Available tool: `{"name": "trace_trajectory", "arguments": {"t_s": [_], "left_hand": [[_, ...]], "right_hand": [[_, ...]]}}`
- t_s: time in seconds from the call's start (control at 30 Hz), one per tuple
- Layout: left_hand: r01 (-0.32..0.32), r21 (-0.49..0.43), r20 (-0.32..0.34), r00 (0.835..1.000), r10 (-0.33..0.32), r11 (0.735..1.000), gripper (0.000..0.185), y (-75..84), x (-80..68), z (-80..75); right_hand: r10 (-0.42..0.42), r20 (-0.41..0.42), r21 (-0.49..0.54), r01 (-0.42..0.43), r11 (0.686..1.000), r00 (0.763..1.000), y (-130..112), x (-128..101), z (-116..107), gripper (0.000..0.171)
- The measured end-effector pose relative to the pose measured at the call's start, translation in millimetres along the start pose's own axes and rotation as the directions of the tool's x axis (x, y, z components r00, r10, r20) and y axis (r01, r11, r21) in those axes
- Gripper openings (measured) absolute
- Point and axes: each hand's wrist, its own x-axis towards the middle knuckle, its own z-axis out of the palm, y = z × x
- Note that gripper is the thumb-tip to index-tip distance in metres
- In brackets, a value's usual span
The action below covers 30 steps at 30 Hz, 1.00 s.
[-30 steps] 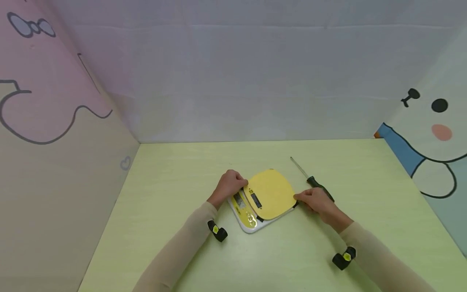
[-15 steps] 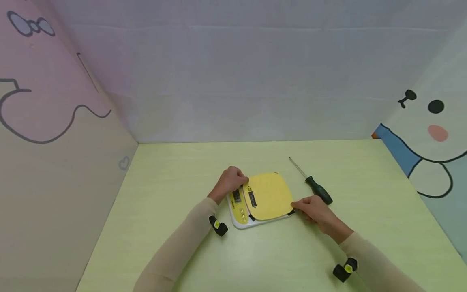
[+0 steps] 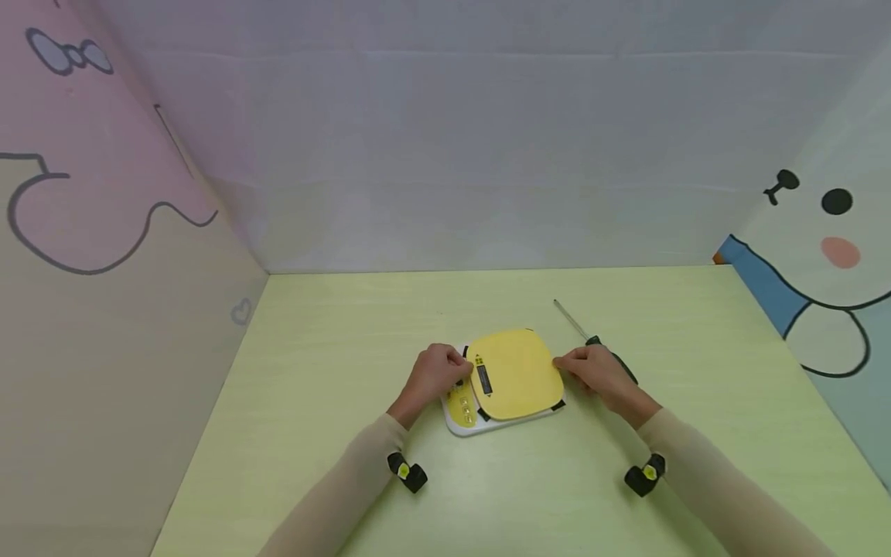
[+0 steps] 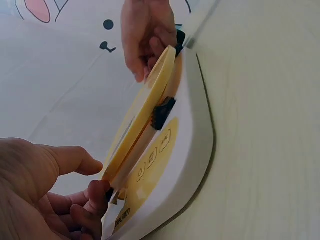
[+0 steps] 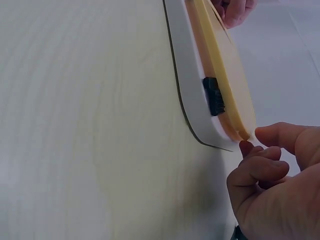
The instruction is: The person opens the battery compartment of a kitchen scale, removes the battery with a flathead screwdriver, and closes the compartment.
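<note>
A kitchen scale [image 3: 465,414] with a yellow platform [image 3: 517,374] sits mid-table. The left hand [image 3: 433,373] pinches the platform's left edge, and the right hand [image 3: 593,372], fingers curled, touches its right edge. A screwdriver [image 3: 592,340] lies just right.

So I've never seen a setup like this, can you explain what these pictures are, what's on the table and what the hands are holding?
A person works with bare hands, wearing three cameras. The wide picture comes from the head and looks down at a green table inside cartoon-printed walls. The two close-ups come from cameras strapped at the wrists.

On the table lies a white kitchen scale with a yellow top plate. The left hand pinches the plate's left edge near the buttons. The right hand has its fingertips at the opposite edge; a firm grip is hard to confirm. A screwdriver lies behind the right hand, untouched.
</note>
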Motion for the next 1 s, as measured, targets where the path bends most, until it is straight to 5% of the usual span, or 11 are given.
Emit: {"name": "trace_trajectory", "arguments": {"t_s": [0.47,1.0], "left_hand": [[-0.014,0.051,-0.075,0.997,0.018,0.999,0.015,0.3,-16.2,11.2],[-0.052,0.028,-0.117,0.992,0.055,0.998,0.020,2.2,-7.0,2.8]], "right_hand": [[0.035,0.023,0.025,-0.036,0.999,0.999,1.2,9.4,2.3,0.027],[0.046,0.021,0.066,-0.047,0.997,0.999,4.3,-5.4,14.1,0.028]]}}
